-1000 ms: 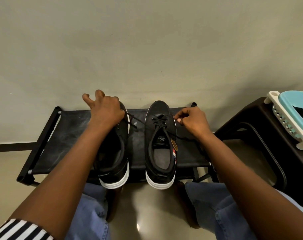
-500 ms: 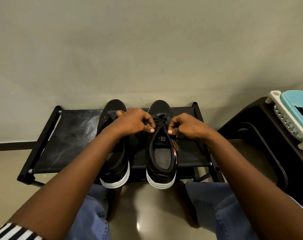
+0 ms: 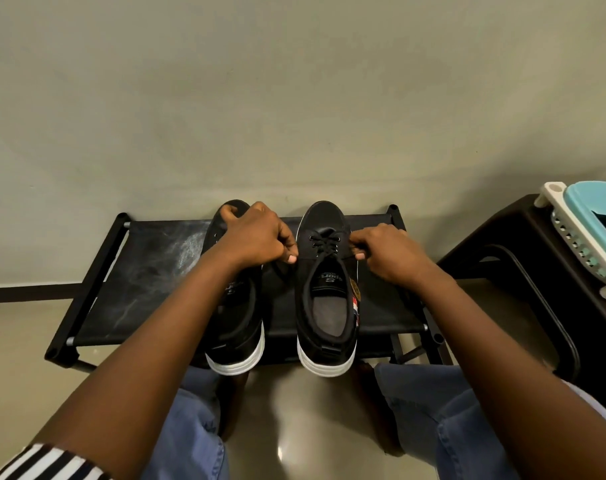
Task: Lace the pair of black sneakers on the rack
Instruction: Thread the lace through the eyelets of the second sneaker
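Note:
Two black sneakers with white soles stand side by side on a low black rack [image 3: 135, 271], toes toward the wall. The right sneaker [image 3: 326, 306] has a black lace [image 3: 324, 243] crossed through its upper eyelets. My left hand [image 3: 256, 237] is curled just left of that sneaker, over the left sneaker [image 3: 235, 327], pinching one end of the lace. My right hand [image 3: 384, 251] sits at the right sneaker's right side, fingers curled, pinching the other end. The lace ends themselves are hidden in my fingers.
A dark brown plastic stool [image 3: 544, 271] stands to the right of the rack, with a white and teal basket [image 3: 585, 223] on top. A plain wall rises right behind the rack. My knees in blue jeans [image 3: 433, 417] are below the rack's front edge.
My hands went from spread wide to meeting over the right sneaker's tongue, and have now drawn apart again to either side of it, each still holding a lace end.

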